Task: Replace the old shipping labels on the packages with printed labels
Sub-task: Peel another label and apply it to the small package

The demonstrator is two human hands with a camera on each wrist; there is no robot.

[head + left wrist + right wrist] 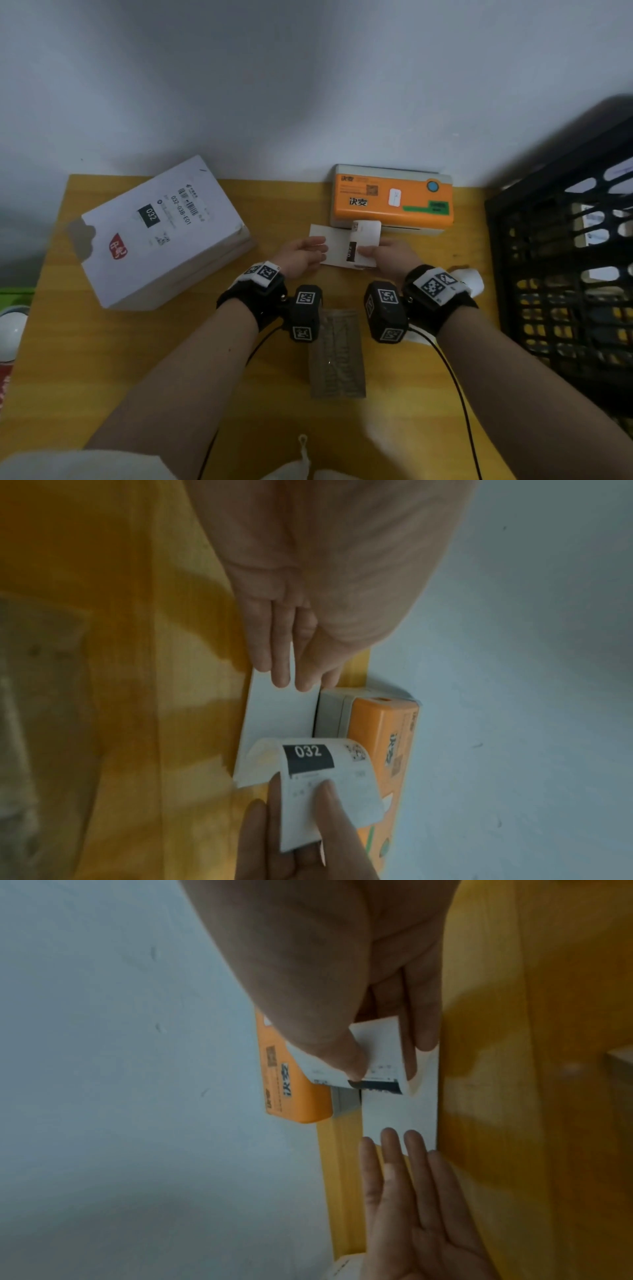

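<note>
Right grip [383, 255]: thumb and fingers pinched on the printed label [364, 240], peeled and curled up from its backing sheet [329, 245]. Left grip [301, 255]: fingers straight, pressing flat on the 9 o'clock end of the backing sheet, holding nothing. Backing sheet flat on the counter [239, 359], long axis 9 to 3 o'clock, far edge just beside the orange printer [392, 198] at 12 o'clock. "032" block readable on the label in the left wrist view.

Target package [161, 233]: white box at 10 o'clock from both grips, well apart from the label, old label [178, 209] face up. Left grip nearer to it.

Judged next move: complete peel toward 3 o'clock, then carry toward 10 o'clock.

Black crate [565, 274] close at 3 o'clock. Flat brown packet [337, 353] at 6 o'clock, between the wrists.
</note>
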